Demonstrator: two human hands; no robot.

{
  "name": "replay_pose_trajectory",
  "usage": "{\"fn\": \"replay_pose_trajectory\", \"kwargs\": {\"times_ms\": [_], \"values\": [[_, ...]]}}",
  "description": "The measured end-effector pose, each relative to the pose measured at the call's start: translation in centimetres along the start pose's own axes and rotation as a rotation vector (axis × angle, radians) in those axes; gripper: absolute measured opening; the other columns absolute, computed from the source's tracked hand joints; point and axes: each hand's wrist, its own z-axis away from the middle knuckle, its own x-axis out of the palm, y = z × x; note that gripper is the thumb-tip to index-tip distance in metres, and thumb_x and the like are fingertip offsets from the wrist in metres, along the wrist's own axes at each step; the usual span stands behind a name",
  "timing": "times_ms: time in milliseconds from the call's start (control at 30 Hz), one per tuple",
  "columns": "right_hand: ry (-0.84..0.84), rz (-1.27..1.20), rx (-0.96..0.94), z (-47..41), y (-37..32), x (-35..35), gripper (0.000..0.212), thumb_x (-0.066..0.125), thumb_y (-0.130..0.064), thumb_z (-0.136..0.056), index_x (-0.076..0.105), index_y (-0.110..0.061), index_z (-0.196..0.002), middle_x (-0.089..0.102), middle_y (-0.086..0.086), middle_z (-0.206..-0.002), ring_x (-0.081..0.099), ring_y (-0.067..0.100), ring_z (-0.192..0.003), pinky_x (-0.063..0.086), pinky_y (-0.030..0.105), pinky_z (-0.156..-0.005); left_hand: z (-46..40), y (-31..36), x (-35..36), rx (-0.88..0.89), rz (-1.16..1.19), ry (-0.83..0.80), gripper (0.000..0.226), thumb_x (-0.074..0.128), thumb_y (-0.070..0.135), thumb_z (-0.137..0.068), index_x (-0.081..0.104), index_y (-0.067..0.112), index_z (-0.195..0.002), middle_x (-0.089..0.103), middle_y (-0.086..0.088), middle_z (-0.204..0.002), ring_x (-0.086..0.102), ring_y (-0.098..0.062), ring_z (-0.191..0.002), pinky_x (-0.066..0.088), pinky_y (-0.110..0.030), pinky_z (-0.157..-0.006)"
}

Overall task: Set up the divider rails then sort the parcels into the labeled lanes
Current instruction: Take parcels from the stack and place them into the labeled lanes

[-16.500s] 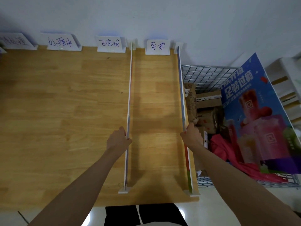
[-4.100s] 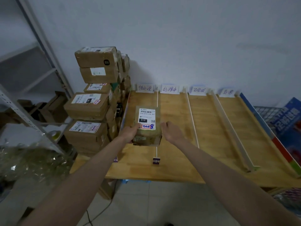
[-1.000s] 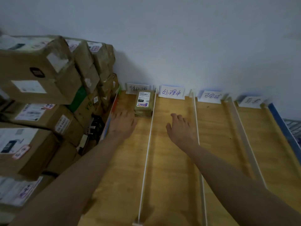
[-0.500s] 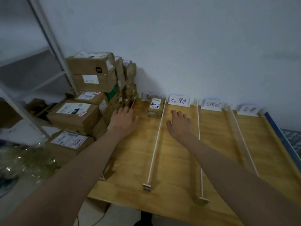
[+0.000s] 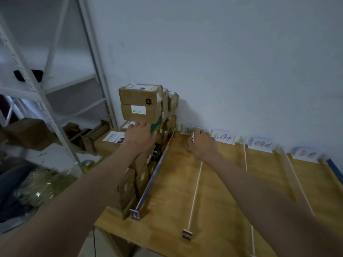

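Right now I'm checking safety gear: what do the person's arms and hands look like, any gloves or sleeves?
Both forearms are bare, with no sleeves in view. The left hand and right hand wear no gloves, and no rings, watch or bands show, though the picture is blurred.

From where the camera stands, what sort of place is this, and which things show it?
Probably a parcel sorting room or small stockroom: a stack of labelled cardboard parcels, a wooden table split into lanes by divider rails with handwritten lane labels, and metal shelving.
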Motion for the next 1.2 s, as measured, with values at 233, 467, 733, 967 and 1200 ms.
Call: {"fn": "replay_pose_trajectory", "kwargs": {"times_ms": [233,467,733,967,1200], "values": [[0.030,-0.042,-0.022,-6.9,-5.9,0.0,0.041,0.037,-0.035,-0.101,0.042,-0.015,-0.137,0.054,0.013,-0.134,0.050,0.035,-0.123,0.040,0.046,-0.100,-4.5,-7.0,-2.2,-0.028,-0.027,0.028,0.047,0.033,0.043,-0.101,0.053,0.011,-0.129,0.056,-0.011,-0.129,0.052,-0.030,-0.119,0.037,-0.045,-0.101],[0.049,-0.195,0.057,-14.2,-12.6,0.2,0.049,0.032,-0.040,-0.104,0.040,-0.010,-0.141,0.053,0.015,-0.137,0.051,0.035,-0.123,0.043,0.048,-0.103,-11.1,-14.9,-3.2,-0.150,0.115,0.072,0.059,0.030,0.052,-0.100,0.046,0.008,-0.137,0.051,-0.014,-0.136,0.048,-0.032,-0.125,0.039,-0.050,-0.106],[0.125,-0.551,0.255,-20.7,-17.6,0.7,0.053,0.022,-0.040,-0.106,0.053,-0.005,-0.132,0.057,0.016,-0.130,0.053,0.033,-0.119,0.045,0.048,-0.102,-17.5,-17.5,-1.9,-0.260,0.403,0.087,0.068,0.025,0.058,-0.100,0.042,0.006,-0.141,0.050,-0.017,-0.139,0.049,-0.035,-0.124,0.042,-0.049,-0.102],[0.223,-0.744,0.329,-20.8,-18.3,0.8,0.037,0.034,-0.022,-0.106,0.051,-0.006,-0.135,0.054,0.013,-0.138,0.052,0.027,-0.123,0.045,0.024,-0.083,-18.2,-15.6,-1.2,-0.306,0.695,0.147,0.058,0.037,0.057,-0.099,0.046,0.008,-0.127,0.058,-0.012,-0.124,0.058,-0.029,-0.108,0.052,-0.046,-0.087],[0.259,-1.059,0.425,-18.8,-17.6,-1.6,0.031,0.043,-0.040,-0.100,0.041,-0.016,-0.118,0.061,0.008,-0.122,0.063,0.024,-0.102,0.057,0.039,-0.085,-18.6,-14.5,-4.8,-0.169,0.863,0.327,0.058,0.045,0.054,-0.096,0.041,0.012,-0.135,0.049,-0.008,-0.136,0.049,-0.029,-0.122,0.045,-0.047,-0.101]]}}
